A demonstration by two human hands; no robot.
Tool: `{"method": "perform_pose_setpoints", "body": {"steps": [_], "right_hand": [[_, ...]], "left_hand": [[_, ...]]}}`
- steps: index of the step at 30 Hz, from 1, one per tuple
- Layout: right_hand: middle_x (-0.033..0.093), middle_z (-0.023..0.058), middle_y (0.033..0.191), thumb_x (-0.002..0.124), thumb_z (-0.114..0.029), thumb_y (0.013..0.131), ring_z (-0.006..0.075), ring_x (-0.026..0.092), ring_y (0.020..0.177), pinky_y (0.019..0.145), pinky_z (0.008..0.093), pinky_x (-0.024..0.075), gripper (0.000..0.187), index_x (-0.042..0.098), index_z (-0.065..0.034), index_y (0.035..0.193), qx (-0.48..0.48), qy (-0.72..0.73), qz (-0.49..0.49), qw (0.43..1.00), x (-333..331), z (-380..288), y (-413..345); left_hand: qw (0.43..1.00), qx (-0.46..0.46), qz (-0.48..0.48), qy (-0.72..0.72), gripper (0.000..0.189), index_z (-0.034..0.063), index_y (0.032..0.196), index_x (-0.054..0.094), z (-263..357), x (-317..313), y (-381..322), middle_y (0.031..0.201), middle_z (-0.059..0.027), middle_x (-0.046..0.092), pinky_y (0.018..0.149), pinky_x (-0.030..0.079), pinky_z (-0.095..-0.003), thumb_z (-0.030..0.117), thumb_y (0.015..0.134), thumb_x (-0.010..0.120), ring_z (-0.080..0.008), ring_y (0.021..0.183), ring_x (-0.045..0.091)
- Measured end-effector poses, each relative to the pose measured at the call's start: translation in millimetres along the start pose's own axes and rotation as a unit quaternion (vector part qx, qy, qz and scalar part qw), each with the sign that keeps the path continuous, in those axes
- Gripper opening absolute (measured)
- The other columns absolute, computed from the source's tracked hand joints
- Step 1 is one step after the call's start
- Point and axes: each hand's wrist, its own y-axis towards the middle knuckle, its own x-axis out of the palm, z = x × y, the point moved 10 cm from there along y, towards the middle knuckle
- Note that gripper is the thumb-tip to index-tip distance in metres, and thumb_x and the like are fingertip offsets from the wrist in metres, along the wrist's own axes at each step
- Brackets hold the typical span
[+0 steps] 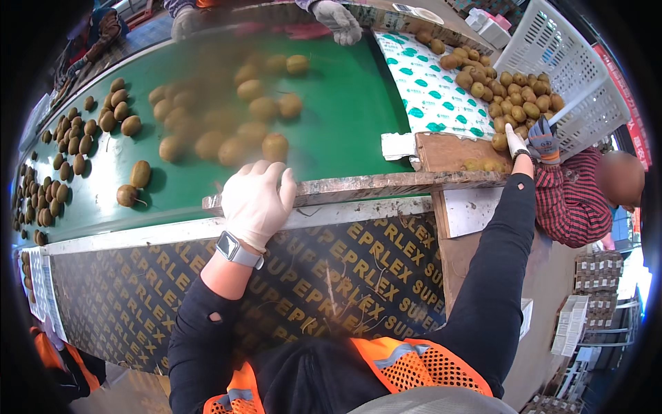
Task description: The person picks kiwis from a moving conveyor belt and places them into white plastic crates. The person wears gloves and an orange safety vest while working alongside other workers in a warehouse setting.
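Note:
My left hand, in a pale glove with a watch at the wrist, lies over the taped side rail of a green conveyor belt. Its bent fingertips are close to a kiwifruit; the palm side is hidden. My right hand, also gloved, reaches far to the right with fingers extended. It is beside the kiwifruit pile at the mouth of a tilted white plastic crate. Whether it grips anything is unclear. Another person's grey-and-orange glove is at the crate's near edge, right beside it.
A white sheet with green leaf prints joins the belt to the pile. Several kiwifruit lie along the belt's left part. Across the belt are another person's gloved hands. A printed black board lies before me. A blurred patch veils mid-belt.

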Motion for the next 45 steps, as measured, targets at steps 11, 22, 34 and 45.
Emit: {"method": "perform_pose_setpoints", "body": {"steps": [11,22,34,45], "right_hand": [[0.059,0.0092,0.158,0.051,-0.077,0.105,0.0208,0.056,0.139,0.118,0.0344,0.0422,0.087,0.052,-0.0129,0.164,-0.286,0.133,-0.26,0.912,77.8,-246.2,-220.3],[0.043,0.0238,0.171,0.048,-0.085,0.097,0.0364,0.038,0.162,0.133,0.0468,0.0281,0.108,0.044,-0.0024,0.167,-0.137,-0.349,-0.251,0.892,80.0,-202.3,-275.5],[0.068,0.0184,0.148,0.059,-0.069,0.104,0.033,0.064,0.137,0.121,0.0402,0.044,0.078,0.065,-0.0068,0.151,-0.241,-0.142,-0.16,0.947,112.0,-244.3,-212.8],[0.068,0.0009,0.132,0.07,-0.056,0.105,0.0079,0.066,0.102,0.086,0.0249,0.0538,0.067,0.058,-0.0154,0.157,-0.31,0.036,-0.413,0.856,176.2,-363.3,-345.0]], "left_hand": [[0.999,-0.006,0.008,0.038,0.021,0.0094,0.092,0.078,-9.3,-7.6,-8.4,0.083,-0.0112,0.074,0.074,0.057,-0.0466,0.027,0.099,0.067,-0.0343,0.08,0.071],[0.996,-0.043,-0.016,0.072,0.032,0.0115,0.085,0.078,-22.0,-6.7,-12.9,0.079,-0.0093,0.074,0.071,0.058,-0.0463,0.037,0.1,0.065,-0.0315,0.077,0.073],[0.998,-0.038,0.025,0.042,0.037,0.0131,0.077,0.073,-26.4,-0.1,-14.4,0.075,-0.009,0.071,0.066,0.057,-0.047,0.04,0.1,0.065,-0.0308,0.073,0.072],[0.997,-0.07,-0.027,0.023,0.037,0.0122,0.087,0.073,-28.0,7.7,-17.3,0.086,-0.0089,0.07,0.072,0.055,-0.0466,0.044,0.102,0.062,-0.0293,0.083,0.071]]}}
